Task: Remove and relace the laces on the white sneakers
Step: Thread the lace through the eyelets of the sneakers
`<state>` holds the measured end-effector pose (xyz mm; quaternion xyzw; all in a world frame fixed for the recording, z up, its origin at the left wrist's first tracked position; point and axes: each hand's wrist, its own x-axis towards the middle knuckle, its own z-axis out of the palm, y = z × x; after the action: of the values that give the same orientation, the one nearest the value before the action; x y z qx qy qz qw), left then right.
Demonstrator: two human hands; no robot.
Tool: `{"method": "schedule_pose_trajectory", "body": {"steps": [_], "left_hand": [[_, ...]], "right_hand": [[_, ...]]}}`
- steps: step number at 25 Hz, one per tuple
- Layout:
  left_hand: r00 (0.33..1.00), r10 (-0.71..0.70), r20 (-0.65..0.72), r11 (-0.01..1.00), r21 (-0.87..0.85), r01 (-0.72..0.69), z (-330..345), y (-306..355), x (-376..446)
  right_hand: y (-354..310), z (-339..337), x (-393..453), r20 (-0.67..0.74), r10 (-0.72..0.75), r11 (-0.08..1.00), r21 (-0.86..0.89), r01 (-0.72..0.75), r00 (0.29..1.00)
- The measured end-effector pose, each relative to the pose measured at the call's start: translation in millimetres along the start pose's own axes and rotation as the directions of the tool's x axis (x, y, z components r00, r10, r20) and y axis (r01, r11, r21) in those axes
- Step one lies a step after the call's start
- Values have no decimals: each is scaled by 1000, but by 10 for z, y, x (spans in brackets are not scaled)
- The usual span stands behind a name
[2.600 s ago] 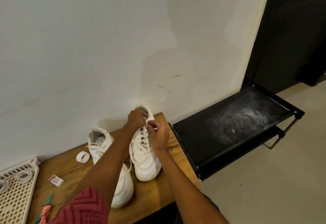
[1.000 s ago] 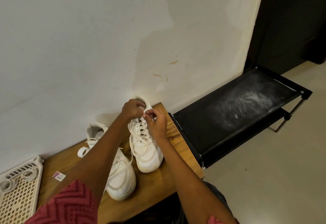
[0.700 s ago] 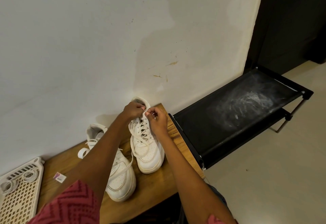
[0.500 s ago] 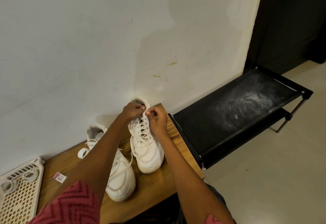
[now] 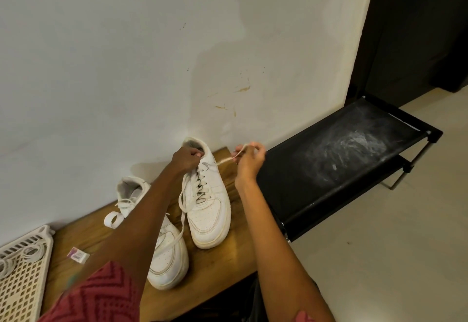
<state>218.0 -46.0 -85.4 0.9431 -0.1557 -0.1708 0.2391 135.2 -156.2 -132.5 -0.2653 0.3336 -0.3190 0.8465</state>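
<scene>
Hazards. The right hand (image 5: 247, 163) draws a flat off-white shoelace end (image 5: 229, 158) out sideways from the top eyelets of the white leather low-top sneaker (image 5: 206, 195) at centre frame. Judged from this posture, three faults are possible:
- A sharp pull could tip or drag this sneaker toward the right edge of the brown wooden surface (image 5: 217, 258), if the left hand (image 5: 184, 160) loosens its hold.
- The lace could snag in an eyelet; the lower crossings look tight, so forcing it may fray the tip.
- The slack loop hanging at the sneaker's left side touches the second white sneaker (image 5: 162, 243) lower left of centre, and could tangle with that shoe's own laces.

Fingers. The right hand's fingers are curled, pinching the lace end between thumb and fingertips; the lace runs taut from there to the collar. The left hand's fingers are curled over the tongue and collar, gripping the shoe down against the surface. Exact finger contact inside the collar is hidden.

Location. Both sneakers stand on the surface, near the white wall (image 5: 126, 55), toes toward the lower edge of the frame.
</scene>
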Motion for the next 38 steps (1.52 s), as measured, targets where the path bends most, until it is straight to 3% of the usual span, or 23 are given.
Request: {"method": "schedule_pose_trajectory", "body": {"steps": [2, 4, 5, 7, 11, 12, 13, 14, 15, 16, 17, 18, 19, 20, 22, 24, 26, 31, 34, 38], "left_hand": [[1000, -16, 3, 999, -32, 16, 11, -18, 14], [999, -38, 8, 997, -62, 39, -5, -36, 19], [999, -45, 16, 996, -75, 46, -15, -44, 20], [999, -36, 29, 996, -78, 38, -14, -57, 27], [999, -26, 27, 995, -97, 28, -12, -57, 20], [999, -30, 34, 993, -110, 34, -12, -55, 21], [999, -33, 38, 992, -117, 37, -12, -52, 20], [999, -36, 41, 992, -119, 41, -18, -48, 10], [998, -37, 44, 992, -116, 42, -25, -51, 2], [998, -36, 48, 993, -110, 42, -29, -55, 4], [998, -33, 48, 994, -105, 38, -26, -60, 18], [998, -33, 44, 994, -102, 37, -23, -71, 35], [999, -35, 40, 994, -102, 39, -21, -79, 42], [999, -39, 39, 993, -112, 43, -16, -80, 46], [999, -40, 35, 991, -128, 45, 3, -77, 47], [999, -28, 24, 992, -124, 31, 7, -80, 48], [999, -22, 30, 990, -137, 26, 1, -83, 55], [999, -34, 36, 988, -148, 39, -7, -112, 89], [998, -24, 60, 989, -144, 33, -26, -125, 98], [999, -1, 51, 975, -223, 13, -37, -124, 68]], "right_hand": [[129, 58, -35, 203, 36, 918, -394, 48, 979], [251, 66, -26, 408, 40, 604, -737, 303, 912], [282, 66, -22, 469, 21, 451, -793, 410, 883], [274, 36, -9, 542, -37, 280, -801, 529, 840], [233, 38, -58, 686, -40, 88, -721, 687, 726], [179, 47, -87, 680, -106, 105, -718, 688, 726], [125, 45, -79, 608, -222, 192, -739, 646, 762], [40, 34, -47, 433, -366, 380, -739, 557, 824], [-73, 2, 16, 152, -464, 632, -634, 446, 873], [-194, -66, 93, -151, -472, 827, -418, 376, 869], [-294, -163, 165, -375, -406, 913, -206, 352, 834], [-338, -237, 222, -476, -340, 938, -109, 329, 811], [-335, -261, 239, -473, -319, 947, -140, 288, 821], [-300, -243, 228, -366, -335, 934, -251, 255, 868], [-126, -113, 130, 78, -266, 811, -520, 267, 961], [56, 11, 39, 475, -66, 637, -656, 403, 877], [167, 65, -19, 622, 35, 458, -706, 541, 782], [226, 40, -29, 666, 60, 164, -742, 651, 744], [200, 25, -4, 630, 11, 178, -765, 619, 776], [78, -34, -3, 502, -202, 235, -809, 539, 841]]}}
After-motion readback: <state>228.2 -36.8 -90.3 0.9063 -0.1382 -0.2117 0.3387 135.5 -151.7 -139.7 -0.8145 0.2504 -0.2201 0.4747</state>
